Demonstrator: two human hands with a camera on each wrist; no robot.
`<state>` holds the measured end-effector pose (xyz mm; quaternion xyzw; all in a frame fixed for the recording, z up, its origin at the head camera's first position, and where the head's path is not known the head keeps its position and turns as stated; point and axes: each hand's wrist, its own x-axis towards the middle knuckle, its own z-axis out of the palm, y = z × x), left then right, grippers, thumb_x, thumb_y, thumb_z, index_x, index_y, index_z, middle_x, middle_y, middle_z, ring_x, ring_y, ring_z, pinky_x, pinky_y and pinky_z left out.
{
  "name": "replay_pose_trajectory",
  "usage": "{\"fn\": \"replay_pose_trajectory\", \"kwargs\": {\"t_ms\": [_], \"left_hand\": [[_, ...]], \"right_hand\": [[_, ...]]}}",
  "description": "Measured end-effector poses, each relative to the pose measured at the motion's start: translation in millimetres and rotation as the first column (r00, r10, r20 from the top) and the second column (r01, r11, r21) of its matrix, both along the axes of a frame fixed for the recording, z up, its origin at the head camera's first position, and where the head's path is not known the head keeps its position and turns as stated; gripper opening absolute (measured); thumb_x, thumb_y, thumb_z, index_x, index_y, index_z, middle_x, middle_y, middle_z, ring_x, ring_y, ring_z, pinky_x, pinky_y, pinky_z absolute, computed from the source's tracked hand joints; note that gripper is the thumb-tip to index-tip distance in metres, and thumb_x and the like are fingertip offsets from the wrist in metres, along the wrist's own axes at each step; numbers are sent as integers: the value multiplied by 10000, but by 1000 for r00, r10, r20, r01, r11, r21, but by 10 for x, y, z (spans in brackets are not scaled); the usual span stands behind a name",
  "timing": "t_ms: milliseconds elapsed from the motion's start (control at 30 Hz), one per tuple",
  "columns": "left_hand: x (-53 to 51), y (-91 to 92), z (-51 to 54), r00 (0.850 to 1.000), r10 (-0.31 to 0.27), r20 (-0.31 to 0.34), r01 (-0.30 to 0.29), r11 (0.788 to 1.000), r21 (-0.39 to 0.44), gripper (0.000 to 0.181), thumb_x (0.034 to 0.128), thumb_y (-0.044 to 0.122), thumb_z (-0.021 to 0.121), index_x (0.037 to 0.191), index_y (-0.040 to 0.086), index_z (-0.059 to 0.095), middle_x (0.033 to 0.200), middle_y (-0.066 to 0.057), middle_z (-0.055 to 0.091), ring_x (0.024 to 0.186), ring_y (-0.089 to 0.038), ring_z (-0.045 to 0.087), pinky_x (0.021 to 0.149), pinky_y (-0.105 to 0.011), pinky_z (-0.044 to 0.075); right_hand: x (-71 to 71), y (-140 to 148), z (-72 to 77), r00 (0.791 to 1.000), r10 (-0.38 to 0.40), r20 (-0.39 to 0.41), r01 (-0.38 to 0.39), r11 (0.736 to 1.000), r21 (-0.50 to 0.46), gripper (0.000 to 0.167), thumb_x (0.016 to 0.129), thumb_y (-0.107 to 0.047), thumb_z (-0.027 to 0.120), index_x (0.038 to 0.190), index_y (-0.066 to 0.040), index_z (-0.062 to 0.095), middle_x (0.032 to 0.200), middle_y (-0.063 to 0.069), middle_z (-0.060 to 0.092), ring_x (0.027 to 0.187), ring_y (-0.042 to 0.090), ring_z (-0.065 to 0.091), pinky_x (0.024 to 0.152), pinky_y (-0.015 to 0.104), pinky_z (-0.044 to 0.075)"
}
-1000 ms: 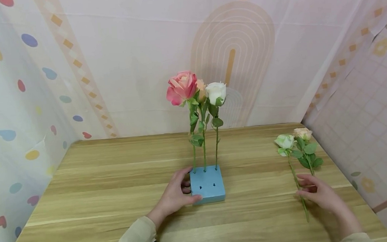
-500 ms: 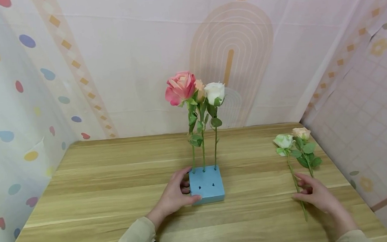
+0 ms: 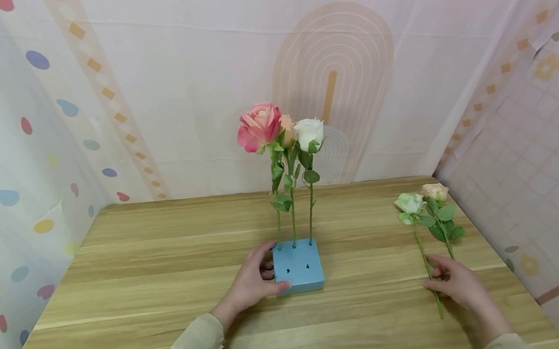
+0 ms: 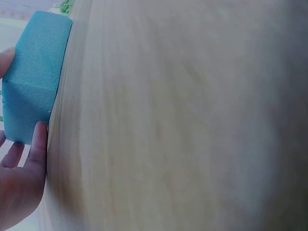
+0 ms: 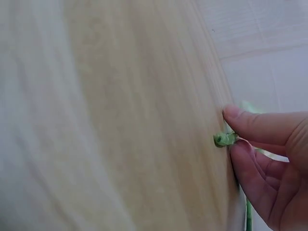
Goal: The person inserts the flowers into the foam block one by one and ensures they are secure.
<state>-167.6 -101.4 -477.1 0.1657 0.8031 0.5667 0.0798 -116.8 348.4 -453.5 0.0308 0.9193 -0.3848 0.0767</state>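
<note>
My left hand (image 3: 251, 276) grips the left side of a blue foam block (image 3: 298, 265), its thumb at the near corner and fingers along the far side. Three roses stand upright in the block's back holes: a pink rose (image 3: 259, 127), a peach rose (image 3: 287, 130) partly hidden behind it, and a white rose (image 3: 309, 133). Two holes in front hold no stem. On the right, my right hand (image 3: 457, 283) pinches the stem of a greenish-white rose (image 3: 410, 203) between thumb and fingers. In the right wrist view the cut stem end (image 5: 224, 139) pokes out between the fingertips.
A pale peach rose (image 3: 435, 191) lies beside the greenish-white one, its lower stem hidden by my right hand. The wooden table (image 3: 177, 241) meets a patterned curtain (image 3: 215, 92) at the back and both sides.
My right hand has shifted slightly left and its thumb and fingers have closed on the greenish-white rose's stem. My left hand stays on the block.
</note>
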Motion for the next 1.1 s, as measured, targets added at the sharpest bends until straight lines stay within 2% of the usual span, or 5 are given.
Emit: {"fn": "replay_pose_trajectory", "kwargs": {"t_ms": [300,433,700,900,1100], "left_hand": [[-9,-7,-18,1000,0,-5,0,1000,-7,919,728,136,896,1496,71,395,1389,-198,399,1039,-278,543,844,-348,540],[-6,-8,-16,1000,-5,-4,5,1000,-4,920,731,135,894,1499,69,391,1393,-200,393,1038,-276,538,846,-350,538],[2,-8,-7,1000,-3,3,3,1000,-1,918,733,133,894,1499,71,392,1404,-198,387,1041,-277,538,849,-362,537],[3,-7,1,1000,-1,4,1,1000,2,921,727,135,897,1499,78,396,1400,-195,391,1038,-271,539,848,-368,538],[9,-13,3,1000,-6,3,6,1000,12,918,730,132,895,1499,81,396,1393,-195,392,1039,-274,543,844,-382,541]], "right_hand": [[10,-27,23,998,-59,14,58,995,76,616,851,-129,769,1342,130,503,830,24,615,692,151,553,592,251,498],[16,-44,26,998,-63,25,62,998,23,562,857,-116,762,1319,113,540,826,25,628,681,143,562,585,257,505],[-41,-116,29,995,-46,91,56,993,-104,505,903,-47,700,1328,150,509,903,70,616,800,177,581,643,291,555],[-112,-221,36,998,-11,58,19,989,-149,452,921,-43,681,1292,164,527,941,92,605,840,182,583,672,306,567],[-210,-412,34,1000,16,1,-15,975,-222,397,935,-19,657,1275,149,539,955,111,588,800,176,599,662,317,566]]}}
